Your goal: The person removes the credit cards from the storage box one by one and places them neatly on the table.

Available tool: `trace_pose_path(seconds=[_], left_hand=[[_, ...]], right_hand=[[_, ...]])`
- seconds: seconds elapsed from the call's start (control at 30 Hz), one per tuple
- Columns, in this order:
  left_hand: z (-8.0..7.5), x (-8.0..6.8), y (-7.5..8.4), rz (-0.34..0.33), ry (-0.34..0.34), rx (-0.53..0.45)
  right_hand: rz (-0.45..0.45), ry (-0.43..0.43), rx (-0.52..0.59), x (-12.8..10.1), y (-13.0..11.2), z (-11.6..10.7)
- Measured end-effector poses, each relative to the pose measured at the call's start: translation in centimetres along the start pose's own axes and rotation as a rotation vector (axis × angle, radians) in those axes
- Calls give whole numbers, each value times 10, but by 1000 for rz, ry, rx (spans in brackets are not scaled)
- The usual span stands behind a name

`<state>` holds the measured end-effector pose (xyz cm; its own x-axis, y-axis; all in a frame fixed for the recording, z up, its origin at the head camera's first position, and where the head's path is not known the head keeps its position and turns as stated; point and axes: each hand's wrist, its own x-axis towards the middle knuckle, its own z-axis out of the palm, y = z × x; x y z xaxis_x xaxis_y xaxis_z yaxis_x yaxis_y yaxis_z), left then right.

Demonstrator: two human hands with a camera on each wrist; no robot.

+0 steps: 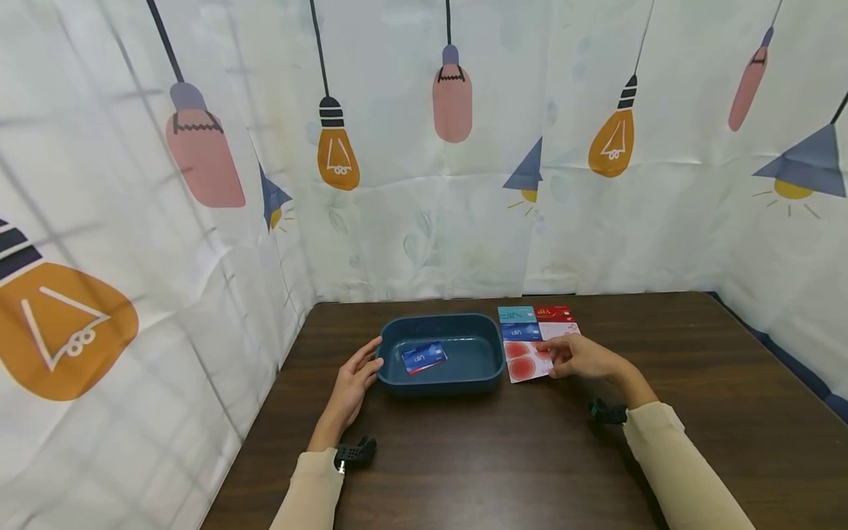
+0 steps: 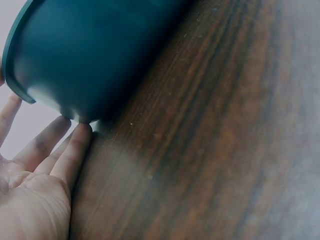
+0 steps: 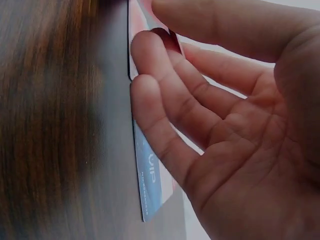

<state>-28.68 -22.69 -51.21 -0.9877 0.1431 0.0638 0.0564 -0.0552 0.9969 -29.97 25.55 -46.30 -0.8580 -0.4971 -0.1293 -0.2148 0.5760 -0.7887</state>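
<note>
The unclenched left hand (image 1: 350, 389) touches the tray (image 1: 440, 386) below mid-frame, while the right hand (image 1: 586, 358) bends over the cards (image 1: 520, 332) just right of it, whether pinching one I cannot tell, and neighbours could drag along because they lie flat and close.
</note>
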Motion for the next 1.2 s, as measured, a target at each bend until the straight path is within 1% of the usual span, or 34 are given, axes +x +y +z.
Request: trace_pose_path(seconds=[0.2,0.3,0.57,0.87,1.0,1.2], left_hand=[[1,1,2,-4,-3,6],[1,0,3,-8,1,5],[0,0,1,-13,-1,29],[-1,0,0,-14,-2,20],[-1,0,1,-19,2,24],[-1,0,1,-17,-2,19]], right_hand=[[-17,-50,-3,-1,1,0],[-23,-59,-21,-1,3,1],[-22,-56,-75,0,7,2],[-26,-45,-140,1,10,3],[-15,-37,-144,3,12,5],[-46,-36,-113,2,11,6]])
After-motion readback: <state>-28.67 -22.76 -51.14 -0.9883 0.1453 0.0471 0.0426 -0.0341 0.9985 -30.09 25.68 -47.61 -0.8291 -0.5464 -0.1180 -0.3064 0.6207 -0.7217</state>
